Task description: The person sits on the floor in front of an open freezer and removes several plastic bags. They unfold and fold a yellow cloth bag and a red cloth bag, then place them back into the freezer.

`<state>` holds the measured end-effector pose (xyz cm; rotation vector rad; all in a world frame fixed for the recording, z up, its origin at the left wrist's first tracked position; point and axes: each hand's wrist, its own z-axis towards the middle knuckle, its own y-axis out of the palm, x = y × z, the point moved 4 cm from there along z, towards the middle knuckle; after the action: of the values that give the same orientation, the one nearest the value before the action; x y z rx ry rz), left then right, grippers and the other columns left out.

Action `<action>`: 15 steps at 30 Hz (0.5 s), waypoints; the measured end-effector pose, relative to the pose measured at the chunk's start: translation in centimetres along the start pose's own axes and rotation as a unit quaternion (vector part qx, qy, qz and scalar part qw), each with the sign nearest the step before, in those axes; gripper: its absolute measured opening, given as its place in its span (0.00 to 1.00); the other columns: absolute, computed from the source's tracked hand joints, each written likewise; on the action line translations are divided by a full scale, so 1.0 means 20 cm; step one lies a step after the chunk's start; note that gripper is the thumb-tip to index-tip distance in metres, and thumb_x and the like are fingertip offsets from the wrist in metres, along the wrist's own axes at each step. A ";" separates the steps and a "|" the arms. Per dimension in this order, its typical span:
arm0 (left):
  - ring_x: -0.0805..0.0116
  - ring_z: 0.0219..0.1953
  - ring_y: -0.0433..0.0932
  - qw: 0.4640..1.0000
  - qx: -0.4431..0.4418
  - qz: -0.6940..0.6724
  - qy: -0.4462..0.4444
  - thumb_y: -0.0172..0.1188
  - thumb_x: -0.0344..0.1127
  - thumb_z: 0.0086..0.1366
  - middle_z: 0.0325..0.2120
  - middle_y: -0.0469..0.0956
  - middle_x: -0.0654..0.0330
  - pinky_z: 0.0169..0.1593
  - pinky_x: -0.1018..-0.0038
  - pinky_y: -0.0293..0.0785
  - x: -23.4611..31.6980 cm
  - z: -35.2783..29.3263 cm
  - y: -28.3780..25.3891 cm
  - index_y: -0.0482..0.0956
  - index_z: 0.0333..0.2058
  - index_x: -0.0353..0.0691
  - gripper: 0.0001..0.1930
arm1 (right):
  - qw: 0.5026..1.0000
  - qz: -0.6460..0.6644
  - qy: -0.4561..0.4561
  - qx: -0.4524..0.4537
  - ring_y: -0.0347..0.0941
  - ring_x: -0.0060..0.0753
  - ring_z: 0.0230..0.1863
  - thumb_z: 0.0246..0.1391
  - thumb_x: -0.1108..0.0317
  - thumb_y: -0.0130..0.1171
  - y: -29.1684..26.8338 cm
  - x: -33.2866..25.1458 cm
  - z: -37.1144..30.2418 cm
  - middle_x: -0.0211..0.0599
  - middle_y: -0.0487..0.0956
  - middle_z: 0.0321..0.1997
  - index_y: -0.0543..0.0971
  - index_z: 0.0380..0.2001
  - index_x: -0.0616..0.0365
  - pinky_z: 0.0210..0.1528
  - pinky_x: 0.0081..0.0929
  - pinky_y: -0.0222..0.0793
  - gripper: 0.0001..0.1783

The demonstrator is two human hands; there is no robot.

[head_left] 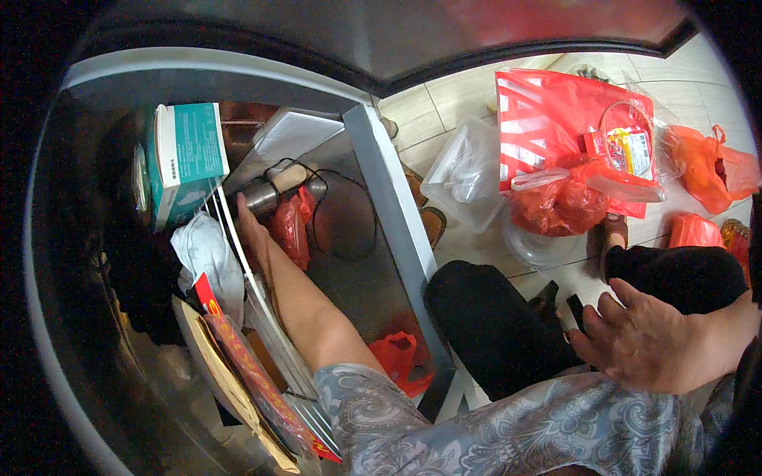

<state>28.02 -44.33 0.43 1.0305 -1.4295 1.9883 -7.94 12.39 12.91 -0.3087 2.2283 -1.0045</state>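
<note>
My left arm, in a grey paisley sleeve, reaches down into a cabinet compartment. My left hand (252, 230) is at a shiny metal cylinder (260, 193) with a pale wooden-looking end; its fingers are mostly hidden, so I cannot tell whether it grips. Beside it lie a red plastic bag (291, 230) and a thin black cord (315, 226). My right hand (639, 337) is above my dark-trousered knees, holding nothing, its fingers apart and slightly bent.
A teal and white box (190, 159), a whitish cloth (210, 258) and flat packets (258, 381) crowd the left side. A grey frame edge (393, 194) borders the compartment. Outside, clear plastic containers (464, 178), a red-white bag (548, 111) and an orange bag (706, 174) lie on the tiled floor.
</note>
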 end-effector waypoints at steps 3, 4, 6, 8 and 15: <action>0.52 0.60 0.66 0.998 0.019 -0.063 -0.014 0.76 0.55 0.41 0.61 0.64 0.41 0.65 0.60 0.60 -0.01 -0.02 0.05 0.57 0.62 0.24 0.58 | 1.000 -0.019 -0.003 0.024 0.74 0.51 0.50 0.56 0.61 0.47 -0.02 0.00 -0.01 0.55 0.76 0.51 0.70 0.54 0.67 0.54 0.52 0.65 0.26; 0.53 0.62 0.64 0.998 0.028 -0.046 -0.038 0.78 0.53 0.39 0.63 0.61 0.41 0.67 0.60 0.57 -0.01 -0.02 0.06 0.51 0.65 0.23 0.63 | 0.999 -0.031 -0.006 0.031 0.74 0.50 0.50 0.56 0.61 0.47 -0.02 0.00 -0.01 0.54 0.76 0.50 0.70 0.53 0.67 0.53 0.51 0.65 0.25; 0.52 0.59 0.67 0.996 0.074 -0.005 -0.045 0.77 0.52 0.40 0.61 0.64 0.41 0.66 0.61 0.59 0.01 -0.06 0.08 0.55 0.64 0.24 0.59 | 0.998 -0.031 -0.025 0.047 0.74 0.49 0.49 0.56 0.61 0.48 -0.02 -0.02 -0.01 0.51 0.77 0.47 0.71 0.51 0.66 0.51 0.50 0.65 0.24; 0.49 0.53 0.73 0.997 0.074 -0.016 -0.012 0.76 0.51 0.42 0.54 0.72 0.41 0.61 0.62 0.65 0.03 -0.12 0.07 0.64 0.58 0.22 0.51 | 0.997 -0.028 -0.037 0.069 0.75 0.48 0.46 0.55 0.60 0.48 -0.03 -0.02 0.00 0.48 0.77 0.44 0.72 0.49 0.66 0.50 0.49 0.66 0.23; 0.48 0.59 0.67 0.976 0.112 -0.013 0.189 0.79 0.40 0.40 0.60 0.66 0.43 0.65 0.60 0.61 0.26 -0.69 0.00 0.62 0.61 0.29 0.50 | 0.990 -0.028 -0.049 0.133 0.77 0.41 0.38 0.54 0.61 0.51 -0.13 0.04 0.04 0.41 0.79 0.35 0.74 0.46 0.64 0.42 0.39 0.70 0.21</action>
<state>20.68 -31.59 2.21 0.7004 -1.0039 2.2173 -8.13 9.92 14.12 -0.2940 1.9791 -1.2728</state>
